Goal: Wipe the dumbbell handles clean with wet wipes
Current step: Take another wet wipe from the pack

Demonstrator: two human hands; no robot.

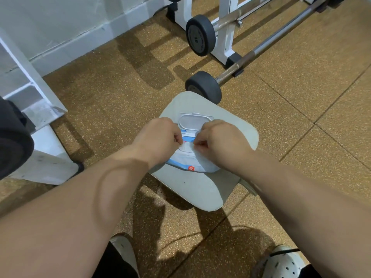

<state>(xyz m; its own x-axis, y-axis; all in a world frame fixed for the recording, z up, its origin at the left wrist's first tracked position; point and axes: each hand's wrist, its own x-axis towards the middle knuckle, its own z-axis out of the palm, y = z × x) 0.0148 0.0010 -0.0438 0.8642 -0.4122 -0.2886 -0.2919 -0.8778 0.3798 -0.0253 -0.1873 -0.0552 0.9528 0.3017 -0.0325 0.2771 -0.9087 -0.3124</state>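
I note left hand (158, 137), fingers (177, 138) curled, pinching the wet wipe (187, 146) at the opening of the wipes pack (192, 165), which lies lid-up on the grey surface (236, 121). Right hand (220, 141) pinches the same wipe. Dumbbell (202, 87) lies on the floor (100, 97) just beyond.

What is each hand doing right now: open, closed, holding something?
Left hand: fingers curled, pinching the wet wipe at the opening of the wipe pack.
Right hand: fingers curled, pinching the same wet wipe.
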